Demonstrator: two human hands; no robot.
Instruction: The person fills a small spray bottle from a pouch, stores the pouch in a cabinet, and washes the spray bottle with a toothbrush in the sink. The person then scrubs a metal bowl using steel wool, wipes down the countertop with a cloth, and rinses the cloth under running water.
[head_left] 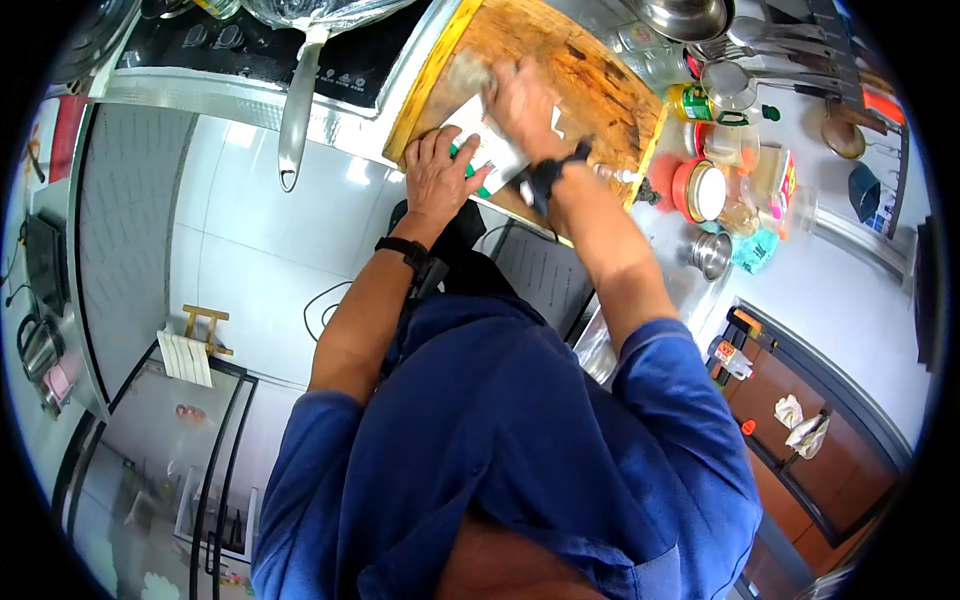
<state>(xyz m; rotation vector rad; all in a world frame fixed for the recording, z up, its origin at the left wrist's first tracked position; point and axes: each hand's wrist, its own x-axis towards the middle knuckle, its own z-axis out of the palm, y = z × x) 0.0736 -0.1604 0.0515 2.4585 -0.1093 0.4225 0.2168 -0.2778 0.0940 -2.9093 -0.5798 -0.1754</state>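
Observation:
A white sheet-like item with green edges point(496, 160) lies on the worn wooden board point(590, 95). My left hand point(436, 173) presses on its left edge with fingers spread. Over its upper right part is my right hand point(525, 108), smeared by motion; its fingers and anything in them cannot be made out. A blurred greyish lump point(467, 75) sits on the board just left of my right hand. Dark bands are around both wrists.
At the upper left is a stove point(350, 70) with a pan handle point(300, 115) jutting over its front edge. Jars, including a red-rimmed one point(708, 192), a metal cup point(711, 255) and hanging utensils point(730, 84) stand or hang to the right.

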